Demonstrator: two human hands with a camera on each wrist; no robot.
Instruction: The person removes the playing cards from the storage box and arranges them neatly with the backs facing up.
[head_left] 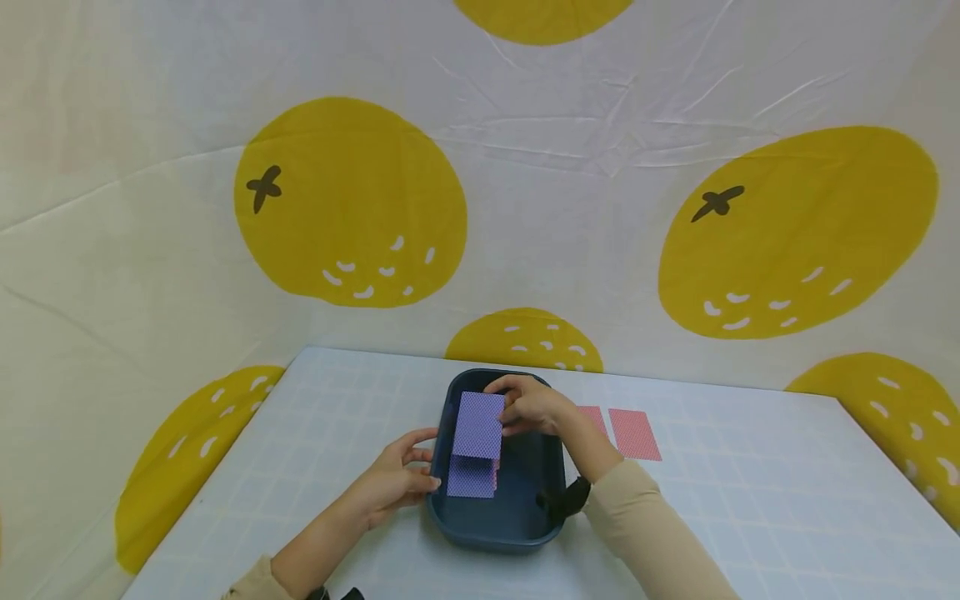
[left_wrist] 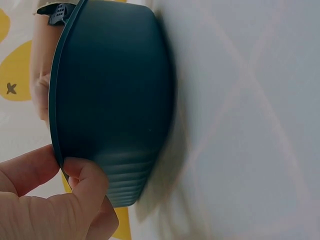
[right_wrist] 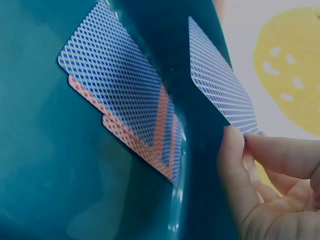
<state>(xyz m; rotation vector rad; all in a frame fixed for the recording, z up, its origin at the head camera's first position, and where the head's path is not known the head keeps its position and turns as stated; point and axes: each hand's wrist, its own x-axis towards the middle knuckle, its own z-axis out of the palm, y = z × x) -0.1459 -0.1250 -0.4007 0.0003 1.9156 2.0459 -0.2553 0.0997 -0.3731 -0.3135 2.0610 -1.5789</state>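
Note:
A dark teal plastic tub (head_left: 525,492) stands on the table, its side wall (left_wrist: 112,85) close up in the left wrist view. My left hand (head_left: 393,479) pinches the tub's left rim between thumb and fingers. Over the tub, my right hand (head_left: 528,404) pinches a blue-patterned playing card (right_wrist: 220,80) by one corner between thumb and finger. Beneath that raised card lies another blue-backed card (right_wrist: 117,65) on the tub's floor. Red-backed cards (right_wrist: 135,145) peek out from under it in the right wrist view.
Two red-backed cards lie on the table right of the tub, the outer card (head_left: 634,434) fully visible and the inner card (head_left: 595,417) partly behind the right forearm. A pale checked cloth (head_left: 757,475) covers the table. Behind hangs a white curtain (head_left: 562,208) with yellow fruit prints.

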